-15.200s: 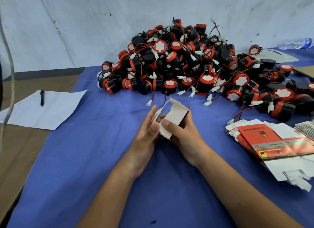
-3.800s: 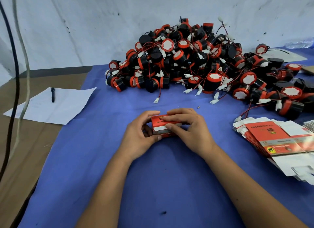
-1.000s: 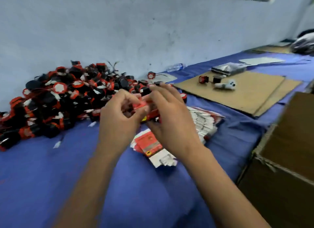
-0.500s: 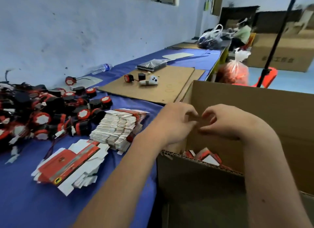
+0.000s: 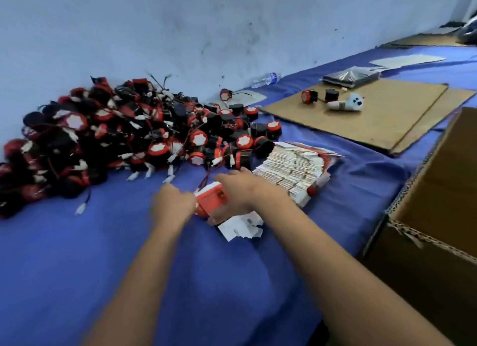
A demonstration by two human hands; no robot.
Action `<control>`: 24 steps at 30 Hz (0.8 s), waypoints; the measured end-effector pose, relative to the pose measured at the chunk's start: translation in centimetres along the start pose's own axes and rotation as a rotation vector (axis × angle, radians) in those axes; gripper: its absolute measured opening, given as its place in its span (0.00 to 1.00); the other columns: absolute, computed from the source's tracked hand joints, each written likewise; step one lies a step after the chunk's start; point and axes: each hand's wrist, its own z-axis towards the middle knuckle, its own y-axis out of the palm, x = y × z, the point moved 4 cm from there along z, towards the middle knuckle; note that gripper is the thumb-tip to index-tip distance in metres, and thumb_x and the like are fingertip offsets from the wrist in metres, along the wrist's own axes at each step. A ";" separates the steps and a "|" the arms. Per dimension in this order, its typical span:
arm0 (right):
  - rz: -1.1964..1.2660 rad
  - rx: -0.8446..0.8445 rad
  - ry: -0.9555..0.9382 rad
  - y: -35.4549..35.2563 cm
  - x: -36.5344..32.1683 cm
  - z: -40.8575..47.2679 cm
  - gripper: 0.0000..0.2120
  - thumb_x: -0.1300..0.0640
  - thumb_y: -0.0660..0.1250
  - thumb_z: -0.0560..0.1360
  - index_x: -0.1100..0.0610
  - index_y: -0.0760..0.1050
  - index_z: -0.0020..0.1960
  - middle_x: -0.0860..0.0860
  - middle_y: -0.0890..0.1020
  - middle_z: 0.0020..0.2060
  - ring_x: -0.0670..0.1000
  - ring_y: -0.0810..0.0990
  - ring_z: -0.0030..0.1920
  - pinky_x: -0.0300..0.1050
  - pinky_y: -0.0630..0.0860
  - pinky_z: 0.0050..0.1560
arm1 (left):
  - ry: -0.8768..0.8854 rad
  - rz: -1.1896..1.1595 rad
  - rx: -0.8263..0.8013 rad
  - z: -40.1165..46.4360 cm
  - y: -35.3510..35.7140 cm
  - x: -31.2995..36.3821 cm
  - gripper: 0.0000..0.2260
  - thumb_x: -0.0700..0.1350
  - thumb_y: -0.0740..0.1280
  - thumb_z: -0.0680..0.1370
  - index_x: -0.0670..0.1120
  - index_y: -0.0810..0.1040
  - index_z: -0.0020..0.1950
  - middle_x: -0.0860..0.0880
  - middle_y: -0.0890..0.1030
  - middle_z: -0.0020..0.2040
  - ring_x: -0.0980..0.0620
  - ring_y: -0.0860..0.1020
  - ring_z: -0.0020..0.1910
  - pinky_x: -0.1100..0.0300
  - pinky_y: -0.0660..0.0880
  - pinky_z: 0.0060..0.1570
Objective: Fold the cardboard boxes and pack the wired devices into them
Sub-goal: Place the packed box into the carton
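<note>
We look down on a table under a blue cloth [image 5: 77,255], set against a scuffed pale wall [image 5: 180,23]. A big open cardboard carton [image 5: 426,242] stands at our right. Flat cardboard sheets [image 5: 374,118] lie further back, a clear bottle [image 5: 265,79] by the wall. The heap of wired devices [image 5: 124,139] sprawls on the left, a stack of flat boxes [image 5: 291,167] just beside it. Our right hand [image 5: 245,188] lies over a red flat box [image 5: 211,200], its fingers hidden, so we cannot tell their grip. Our left hand [image 5: 173,206] is curled at the box's edge; blur hides any pinch.
</note>
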 end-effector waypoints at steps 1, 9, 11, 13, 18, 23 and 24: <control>-0.009 -0.015 0.020 0.7 -0.3 0.7 0.45 0.30 0.77 0.63 0.50 0.67 0.71 0.55 0.74 0.66 0.62 0.69 0.68 0.64 0.69 0.69 | -0.083 -0.113 -0.088 0.5 0.6 -0.7 0.11 0.42 0.65 0.74 0.34 0.79 0.46 0.36 0.83 0.43 0.35 0.83 0.45 0.46 0.81 0.42; 0.042 0.375 -0.121 -1.7 -3.1 1.3 0.54 0.39 0.78 0.66 0.45 0.49 0.82 0.57 0.62 0.74 0.64 0.56 0.75 0.71 0.63 0.68 | -0.073 -0.461 0.015 1.7 -0.7 -1.8 0.13 0.48 0.76 0.76 0.45 0.73 0.41 0.43 0.80 0.37 0.43 0.78 0.37 0.40 0.82 0.50; 0.171 0.434 -0.227 -2.6 -5.1 1.8 0.52 0.43 0.78 0.67 0.45 0.50 0.82 0.57 0.58 0.77 0.63 0.54 0.76 0.70 0.63 0.70 | -0.089 -0.673 0.035 1.9 -2.5 -2.7 0.09 0.44 0.75 0.78 0.46 0.75 0.43 0.46 0.82 0.38 0.47 0.81 0.37 0.46 0.83 0.45; 0.233 0.432 -0.284 -2.3 -7.7 2.7 0.57 0.39 0.79 0.65 0.45 0.48 0.83 0.56 0.55 0.80 0.61 0.52 0.78 0.69 0.60 0.73 | -0.061 -0.856 0.103 2.0 -5.1 -4.2 0.09 0.40 0.73 0.78 0.47 0.75 0.42 0.48 0.84 0.37 0.51 0.82 0.35 0.52 0.82 0.38; 0.250 0.289 -0.344 2.7 -14.8 5.2 0.69 0.21 0.73 0.57 0.43 0.35 0.82 0.56 0.62 0.77 0.62 0.59 0.78 0.71 0.50 0.77 | 0.110 -0.781 0.414 1.5 -11.9 -11.2 0.16 0.40 0.71 0.79 0.52 0.69 0.36 0.53 0.73 0.35 0.54 0.72 0.36 0.54 0.76 0.37; 0.380 0.239 -0.510 7.2 -20.9 6.5 0.71 0.27 0.78 0.58 0.45 0.34 0.83 0.50 0.60 0.77 0.53 0.53 0.80 0.69 0.40 0.78 | 0.136 -0.789 0.280 0.9 -15.5 -17.5 0.12 0.45 0.71 0.74 0.52 0.70 0.35 0.51 0.72 0.34 0.51 0.73 0.35 0.57 0.76 0.31; 0.396 0.247 -0.540 7.7 -21.7 6.7 0.71 0.28 0.79 0.59 0.46 0.36 0.83 0.49 0.61 0.76 0.52 0.55 0.79 0.69 0.41 0.78 | 0.155 -0.776 0.246 0.8 -16.0 -18.4 0.10 0.48 0.71 0.74 0.53 0.72 0.35 0.51 0.75 0.35 0.52 0.75 0.35 0.56 0.76 0.31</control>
